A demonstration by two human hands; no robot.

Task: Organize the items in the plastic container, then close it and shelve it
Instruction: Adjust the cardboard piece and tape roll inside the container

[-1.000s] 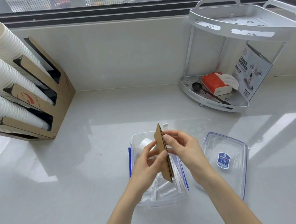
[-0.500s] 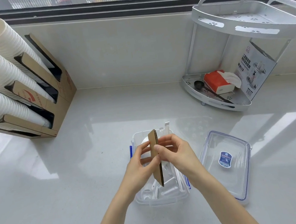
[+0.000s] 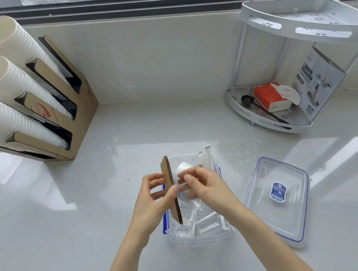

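Note:
A clear plastic container (image 3: 200, 238) with blue side clips sits on the counter, holding white plastic cutlery and wrapped straws (image 3: 207, 159). A brown cardboard piece (image 3: 171, 188) stands on edge along the container's left side, pinched by my left hand (image 3: 153, 201). Over the container's middle, my right hand (image 3: 205, 186) has its fingers curled beside a white roll (image 3: 183, 168); whether it grips anything is unclear. The clear lid (image 3: 279, 199) with a blue seal lies flat to the right.
A cardboard dispenser (image 3: 55, 106) with three stacks of white paper cups stands at the left. A white two-tier corner shelf (image 3: 297, 35) at the back right holds a red tissue pack (image 3: 269, 97), a dark spoon and a printed box.
The cardboard piece has moved left, from the container's middle to its left side. My right hand has let go of it and now hovers over the contents.

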